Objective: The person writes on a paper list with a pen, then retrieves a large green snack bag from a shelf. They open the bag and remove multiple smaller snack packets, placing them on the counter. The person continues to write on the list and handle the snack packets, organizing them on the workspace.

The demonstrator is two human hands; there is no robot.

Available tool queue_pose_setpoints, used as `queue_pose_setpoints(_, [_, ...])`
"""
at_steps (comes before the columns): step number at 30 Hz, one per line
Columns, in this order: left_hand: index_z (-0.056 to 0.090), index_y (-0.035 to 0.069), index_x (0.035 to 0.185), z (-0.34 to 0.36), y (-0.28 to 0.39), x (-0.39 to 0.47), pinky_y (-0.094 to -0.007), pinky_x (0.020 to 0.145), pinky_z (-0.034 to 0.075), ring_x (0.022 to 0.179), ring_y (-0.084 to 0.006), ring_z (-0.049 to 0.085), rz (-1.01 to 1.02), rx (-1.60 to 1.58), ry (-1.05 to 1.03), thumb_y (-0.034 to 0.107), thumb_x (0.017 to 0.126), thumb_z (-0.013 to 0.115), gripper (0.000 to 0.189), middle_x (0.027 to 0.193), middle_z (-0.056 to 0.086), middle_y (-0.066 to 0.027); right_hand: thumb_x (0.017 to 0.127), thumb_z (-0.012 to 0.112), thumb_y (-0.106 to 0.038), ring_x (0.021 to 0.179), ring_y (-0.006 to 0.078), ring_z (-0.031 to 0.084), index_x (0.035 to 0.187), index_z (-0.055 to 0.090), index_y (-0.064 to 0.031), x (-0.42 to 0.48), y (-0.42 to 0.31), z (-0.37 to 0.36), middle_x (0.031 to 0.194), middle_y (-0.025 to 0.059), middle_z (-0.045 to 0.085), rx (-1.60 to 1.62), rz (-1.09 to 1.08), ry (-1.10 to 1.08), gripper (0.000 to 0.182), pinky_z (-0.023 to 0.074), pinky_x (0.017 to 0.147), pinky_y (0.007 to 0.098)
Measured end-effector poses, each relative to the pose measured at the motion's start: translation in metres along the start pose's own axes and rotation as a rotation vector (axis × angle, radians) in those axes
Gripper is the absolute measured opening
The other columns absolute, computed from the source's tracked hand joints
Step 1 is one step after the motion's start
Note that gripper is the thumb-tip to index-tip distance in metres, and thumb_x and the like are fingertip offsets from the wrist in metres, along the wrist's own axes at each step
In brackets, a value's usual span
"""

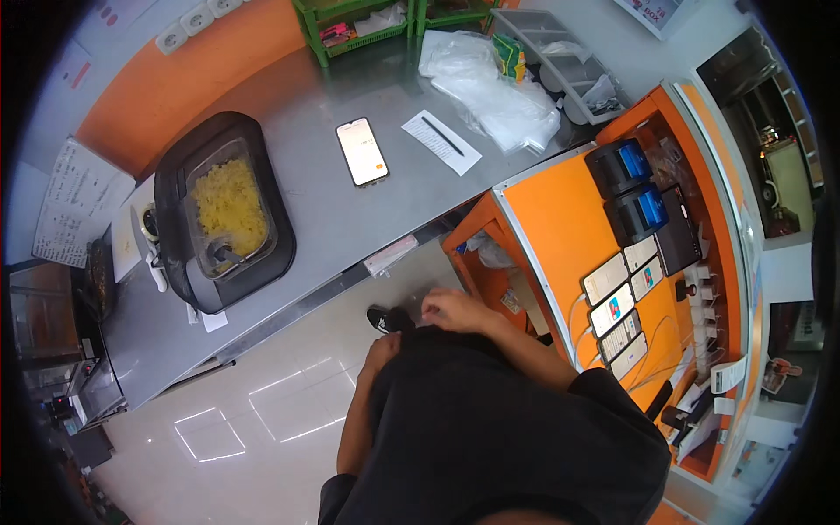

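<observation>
My left hand is low at the front of my black shirt, its fingertips partly hidden at the cloth. Farther right, my right hand hangs over the shirt's front edge with bent fingers, and I see nothing in it. Before me stretches a steel worktable. On it lie a lit smartphone and a handwritten paper slip with a black pen across it. To the left, a clear tub of yellow rice-like food sits in a black container, a dark utensil in the food.
White plastic bags and a divided clear organizer stand at the back right, near green racks. A knife lies at the left. Several phones and two black-and-blue devices rest on the orange counter.
</observation>
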State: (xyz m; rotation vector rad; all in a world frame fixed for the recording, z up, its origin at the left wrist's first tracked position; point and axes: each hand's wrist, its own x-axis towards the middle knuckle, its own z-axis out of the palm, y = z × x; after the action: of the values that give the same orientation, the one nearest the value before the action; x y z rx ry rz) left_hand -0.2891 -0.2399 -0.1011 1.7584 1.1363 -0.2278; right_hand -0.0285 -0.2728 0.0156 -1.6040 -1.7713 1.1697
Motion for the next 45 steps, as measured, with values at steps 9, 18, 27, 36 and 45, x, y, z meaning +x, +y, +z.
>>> queue_pose_setpoints(9, [0.058, -0.005, 0.089, -0.056, 0.032, -0.046, -0.0484, 0.072, 0.046, 0.078, -0.0486, 0.058, -0.026, -0.370, 0.236, 0.033, 0.109, 0.043, 0.045, 0.083, 0.060, -0.0303, 0.081, 0.069, 0.000, 0.063, 0.0223, 0.052, 0.077, 0.051, -0.0015, 0.046, -0.006, -0.058, 0.071, 0.0109, 0.052, 0.053, -0.038, 0.691, 0.018, 0.0442, 0.059, 0.0342])
queue_pose_setpoints(18, [0.049, -0.004, 0.078, -0.086, 0.083, 0.023, -0.0414, 0.062, 0.037, 0.069, -0.0181, 0.038, -0.115, -0.389, 0.381, 0.036, 0.111, 0.039, 0.052, 0.064, 0.042, -0.0107, 0.085, 0.071, -0.002, 0.069, 0.0174, 0.058, 0.087, 0.058, -0.0027, 0.118, 0.043, -0.178, 0.084, 0.0071, 0.057, 0.045, -0.086, 0.836, 0.013, 0.0488, 0.062, 0.0311])
queue_pose_setpoints(27, [0.057, -0.004, 0.089, -0.118, 0.158, 0.053, -0.0353, 0.075, 0.044, 0.079, -0.0181, 0.050, -0.198, -0.327, 0.301, 0.031, 0.109, 0.046, 0.042, 0.079, 0.057, -0.0103, 0.090, 0.070, -0.011, 0.075, 0.0303, 0.064, 0.092, 0.062, -0.0014, 0.132, 0.135, -0.242, 0.087, 0.0139, 0.061, 0.007, 0.126, 0.910, 0.013, 0.0510, 0.068, 0.0397])
queue_pose_setpoints(36, [0.063, -0.001, 0.100, -0.293, 0.330, -0.040, -0.0380, 0.087, 0.049, 0.091, -0.0251, 0.063, 0.856, -0.321, 0.844, 0.015, 0.099, 0.056, 0.018, 0.092, 0.065, -0.0122, 0.095, 0.069, -0.022, 0.074, 0.0331, 0.065, 0.094, 0.068, 0.0003, 0.150, 0.150, -0.249, 0.085, 0.0166, 0.066, -0.012, 0.143, 0.920, 0.022, 0.0525, 0.068, 0.0421])
queue_pose_setpoints(45, [0.063, 0.000, 0.103, -0.299, 0.340, -0.020, -0.0383, 0.088, 0.049, 0.093, -0.0252, 0.062, 0.827, -0.353, 0.751, 0.014, 0.098, 0.057, 0.016, 0.096, 0.064, -0.0124, 0.093, 0.072, -0.018, 0.064, 0.0263, 0.063, 0.088, 0.068, 0.0010, 0.155, 0.158, -0.244, 0.077, 0.0140, 0.064, -0.066, 0.074, 1.035, 0.020, 0.0497, 0.061, 0.0368])
